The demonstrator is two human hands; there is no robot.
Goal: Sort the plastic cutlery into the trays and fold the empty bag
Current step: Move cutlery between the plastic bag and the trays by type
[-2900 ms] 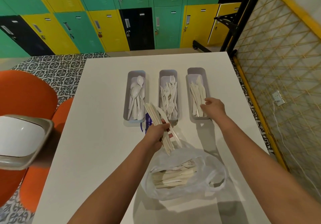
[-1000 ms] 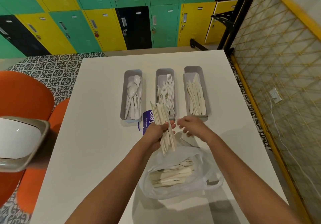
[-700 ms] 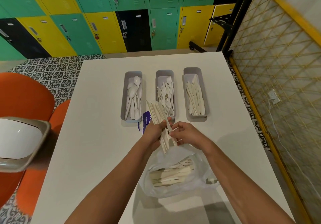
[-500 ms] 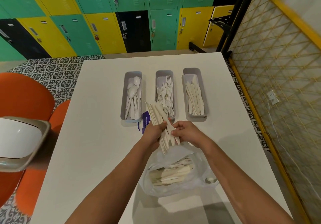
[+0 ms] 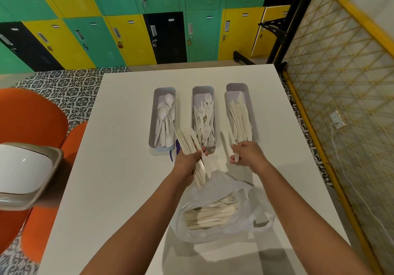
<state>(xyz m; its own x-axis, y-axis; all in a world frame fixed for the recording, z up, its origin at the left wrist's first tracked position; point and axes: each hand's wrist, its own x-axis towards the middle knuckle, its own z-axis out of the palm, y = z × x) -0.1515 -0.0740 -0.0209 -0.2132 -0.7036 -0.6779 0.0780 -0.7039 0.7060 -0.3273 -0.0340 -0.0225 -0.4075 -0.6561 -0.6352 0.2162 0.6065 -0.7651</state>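
Fingers (image 5: 234, 150) pinching 1 knife (image 5: 231, 141), 3 trays (image 5: 151, 125)

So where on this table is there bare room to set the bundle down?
Free: the wide strip of table left of the spoon tray and the far edge beyond the trays. Crowded: between the bag and trays, where the left hand and right hand work.

Right hand (image 5: 247, 154): half a second ago its fingers touched the bundle; now it is apart from it, near the knife tray's (image 5: 253, 123) near end.
Single knife (image 5: 231, 144): now pinched in the right fingers, clear of the bundle.
Bundle of knives (image 5: 191, 153): one piece fewer in the left hand's (image 5: 187, 161) grip.
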